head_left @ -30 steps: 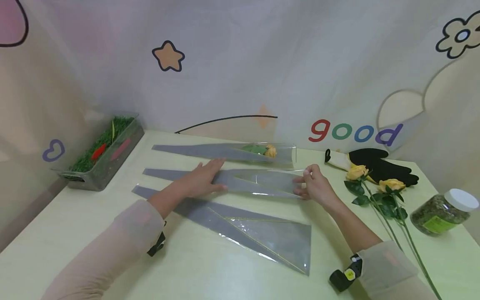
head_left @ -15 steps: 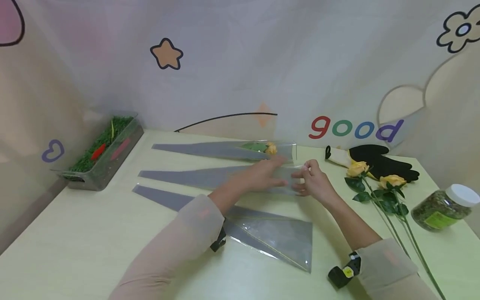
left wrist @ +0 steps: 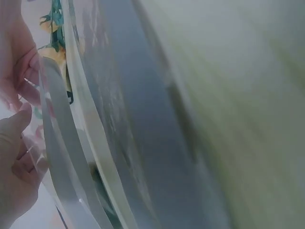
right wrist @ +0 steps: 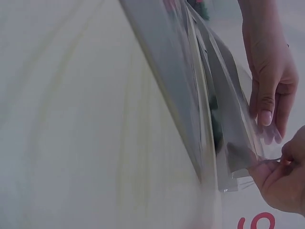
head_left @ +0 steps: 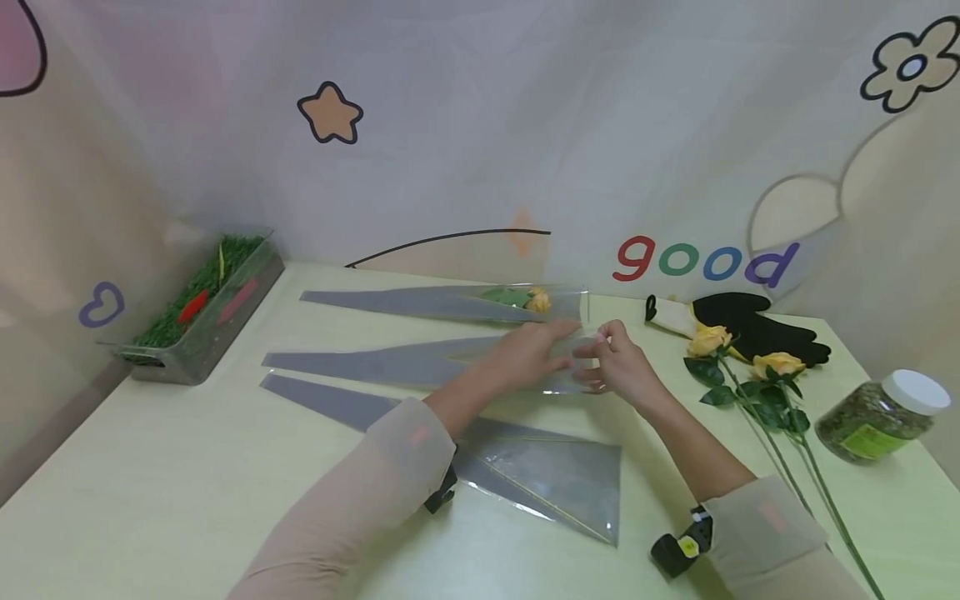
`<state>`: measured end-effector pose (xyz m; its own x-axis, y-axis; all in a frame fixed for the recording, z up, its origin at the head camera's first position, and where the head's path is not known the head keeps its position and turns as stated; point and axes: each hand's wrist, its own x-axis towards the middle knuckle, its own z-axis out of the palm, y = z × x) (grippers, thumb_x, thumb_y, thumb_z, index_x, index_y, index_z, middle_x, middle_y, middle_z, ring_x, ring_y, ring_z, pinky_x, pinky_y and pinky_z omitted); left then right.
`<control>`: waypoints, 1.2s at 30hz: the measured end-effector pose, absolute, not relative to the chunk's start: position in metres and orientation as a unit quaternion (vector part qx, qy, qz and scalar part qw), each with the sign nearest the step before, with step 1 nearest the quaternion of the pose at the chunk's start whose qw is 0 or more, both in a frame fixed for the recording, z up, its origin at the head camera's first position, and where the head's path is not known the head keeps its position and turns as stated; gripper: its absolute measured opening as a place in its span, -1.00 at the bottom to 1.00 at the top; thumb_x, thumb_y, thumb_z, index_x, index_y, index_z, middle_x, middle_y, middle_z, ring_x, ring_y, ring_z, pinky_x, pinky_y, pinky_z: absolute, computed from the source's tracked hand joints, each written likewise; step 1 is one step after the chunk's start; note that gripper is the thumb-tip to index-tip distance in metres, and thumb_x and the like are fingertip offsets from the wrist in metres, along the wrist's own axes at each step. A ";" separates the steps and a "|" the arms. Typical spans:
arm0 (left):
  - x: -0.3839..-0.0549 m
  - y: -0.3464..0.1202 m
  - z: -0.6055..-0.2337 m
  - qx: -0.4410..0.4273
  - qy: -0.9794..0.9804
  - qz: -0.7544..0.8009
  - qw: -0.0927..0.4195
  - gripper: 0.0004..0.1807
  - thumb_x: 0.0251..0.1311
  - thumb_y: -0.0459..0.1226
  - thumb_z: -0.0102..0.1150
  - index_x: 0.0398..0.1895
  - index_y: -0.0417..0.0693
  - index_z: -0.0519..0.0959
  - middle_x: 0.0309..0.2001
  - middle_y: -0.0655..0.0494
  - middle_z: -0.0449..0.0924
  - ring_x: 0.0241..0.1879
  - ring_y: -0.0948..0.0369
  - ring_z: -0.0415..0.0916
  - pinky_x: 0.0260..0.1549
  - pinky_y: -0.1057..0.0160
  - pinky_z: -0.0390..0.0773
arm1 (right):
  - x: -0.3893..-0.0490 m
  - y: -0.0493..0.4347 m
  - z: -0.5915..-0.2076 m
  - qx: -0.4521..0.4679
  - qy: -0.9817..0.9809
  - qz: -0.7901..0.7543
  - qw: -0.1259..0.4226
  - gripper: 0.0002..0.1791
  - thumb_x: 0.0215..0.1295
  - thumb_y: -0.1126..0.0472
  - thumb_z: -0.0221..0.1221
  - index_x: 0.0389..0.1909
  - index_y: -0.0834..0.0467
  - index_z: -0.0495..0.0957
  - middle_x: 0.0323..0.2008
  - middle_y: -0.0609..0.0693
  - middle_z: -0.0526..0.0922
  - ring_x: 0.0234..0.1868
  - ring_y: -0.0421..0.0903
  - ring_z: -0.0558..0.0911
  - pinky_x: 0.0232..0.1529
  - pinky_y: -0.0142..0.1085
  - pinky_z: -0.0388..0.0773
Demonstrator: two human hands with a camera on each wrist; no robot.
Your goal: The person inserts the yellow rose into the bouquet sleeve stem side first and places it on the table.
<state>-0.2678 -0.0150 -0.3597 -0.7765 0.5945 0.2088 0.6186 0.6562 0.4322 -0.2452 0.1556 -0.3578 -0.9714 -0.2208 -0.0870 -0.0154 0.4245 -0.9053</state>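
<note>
- At far left of the table (head_left: 112, 467), a clear box (head_left: 225, 337), filled with green grass (head_left: 243, 247), a red piece (head_left: 193, 307) lying also inside.
- Across the middle, three long grey tapered sleeves, narrow ends toward left: the back sleeve (head_left: 390, 302), with one yellow rose (head_left: 538, 300) inside; the middle sleeve (head_left: 375, 364), under both hands; the front sleeve (head_left: 562, 479), slanting, nearest to the person.
- On the right part of the middle sleeve, left hand (head_left: 525, 354), with fingers rather straight and thumb apart from them, touching the film.
- Just beside, at the clear mouth, right hand (head_left: 618, 367), clamped by thumb and finger on the edge of the same middle sleeve.
- Farther right, two long-stemmed roses (head_left: 768, 408), heads partly in front of a black glove (head_left: 765, 332) with whitish cuff.
- At far right, a jar (head_left: 873, 425) with white lid (head_left: 917, 392) and green label.
</note>
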 end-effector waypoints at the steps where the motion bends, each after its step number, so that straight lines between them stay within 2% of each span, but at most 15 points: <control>1: -0.268 -0.015 -0.360 -0.330 -0.911 -0.245 0.027 -0.41 0.18 -0.23 0.21 0.29 -0.10 0.34 0.20 0.07 0.41 0.14 0.20 0.38 0.06 0.36 0.33 | -0.245 0.155 -0.358 -0.069 0.838 -0.532 0.098 -0.87 0.51 0.22 -0.37 -0.27 0.17 0.04 0.06 0.41 0.44 -0.18 0.12 0.64 -0.33 -0.21 0.59; 10: -0.270 -0.014 -0.363 -0.325 -0.910 -0.255 0.043 -0.50 0.21 -0.19 0.16 0.23 -0.05 0.42 0.13 0.11 0.47 0.04 0.22 0.46 -0.01 0.33 0.40 | -0.244 0.155 -0.356 -0.068 0.839 -0.531 0.098 -0.86 0.51 0.20 -0.33 -0.21 0.21 0.08 0.06 0.37 0.46 -0.17 0.12 0.63 -0.33 -0.20 0.59; 16: -0.270 -0.013 -0.362 -0.321 -0.909 -0.259 0.063 -0.56 0.20 -0.22 0.18 0.17 -0.06 0.49 0.06 0.09 0.53 -0.03 0.21 0.51 -0.07 0.32 0.44 | -0.245 0.158 -0.354 -0.034 0.831 -0.551 0.065 -0.79 0.46 0.21 -0.14 -0.12 0.31 0.24 -0.12 0.30 0.60 -0.32 -0.07 0.67 -0.37 -0.30 0.59; 22: -0.270 -0.011 -0.361 -0.318 -0.906 -0.272 0.067 -0.58 0.18 -0.24 0.19 0.13 -0.08 0.52 0.04 0.08 0.54 -0.06 0.24 0.53 -0.10 0.36 0.46 | -0.246 0.162 -0.355 -0.033 0.813 -0.579 0.051 -0.75 0.43 0.23 -0.10 -0.07 0.37 0.28 -0.31 0.21 0.67 -0.37 -0.13 0.68 -0.34 -0.32 0.58; 30: -0.269 -0.008 -0.359 -0.313 -0.896 -0.309 0.059 -0.61 0.17 -0.27 0.20 0.10 -0.12 0.54 0.00 0.06 0.57 -0.12 0.28 0.56 -0.19 0.42 0.47 | -0.242 0.167 -0.354 -0.040 0.802 -0.594 0.053 -0.63 0.44 0.17 -0.07 0.01 0.44 0.30 -0.28 0.17 0.67 -0.37 -0.18 0.67 -0.30 -0.33 0.57; 36: -0.270 -0.009 -0.357 -0.312 -0.894 -0.315 0.056 -0.61 0.15 -0.23 0.22 0.07 -0.11 0.56 0.01 0.07 0.56 -0.02 0.25 0.51 -0.08 0.38 0.44 | -0.238 0.171 -0.350 -0.042 0.811 -0.580 0.062 -0.55 0.42 0.09 -0.03 0.02 0.44 0.35 -0.21 0.21 0.64 -0.26 -0.08 0.65 -0.24 -0.31 0.56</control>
<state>-0.2701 -0.0086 -0.3573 -0.7986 0.5236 0.2968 0.5940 0.6062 0.5289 -0.2378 0.1713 -0.3504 -0.9887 -0.1408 -0.0521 0.0039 0.3230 -0.9464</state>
